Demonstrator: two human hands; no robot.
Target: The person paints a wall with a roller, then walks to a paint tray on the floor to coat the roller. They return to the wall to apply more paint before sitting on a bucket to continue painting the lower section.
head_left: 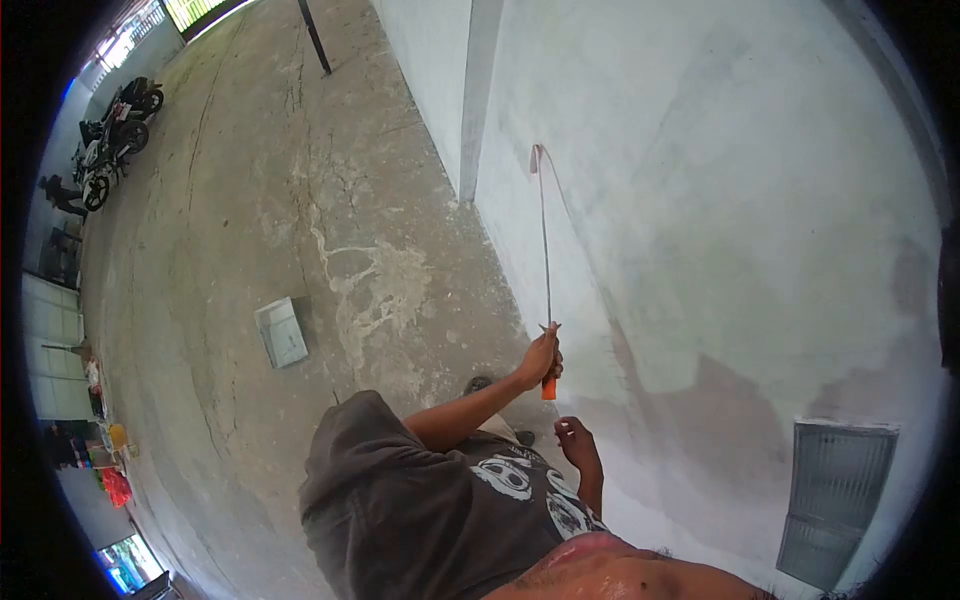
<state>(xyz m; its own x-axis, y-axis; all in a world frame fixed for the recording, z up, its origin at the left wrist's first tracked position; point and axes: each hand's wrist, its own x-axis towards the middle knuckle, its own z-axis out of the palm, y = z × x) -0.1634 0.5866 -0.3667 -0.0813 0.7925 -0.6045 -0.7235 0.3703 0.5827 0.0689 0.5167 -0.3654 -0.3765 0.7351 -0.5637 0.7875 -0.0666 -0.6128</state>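
Note:
My left hand point(543, 358) is wrapped round the orange handle point(549, 388) of a paint roller with a long thin metal rod point(546, 250). At the far end, the pale roller head point(536, 158) is against the white wall point(680, 200). Lower down, close to the same wall, my right hand point(575, 442) has its fingers curled. A tiny white spot shows at those fingers, too small to name. Damp-looking darker patches point(720, 410) mark the lower part of the wall.
A pale paint tray point(281, 332) lies on the cracked concrete floor point(230, 220), left of my body. Motorcycles point(110, 140) stand at the far left. A dark post point(315, 38) rises near the top. Set in the wall is a louvred glass panel point(838, 500).

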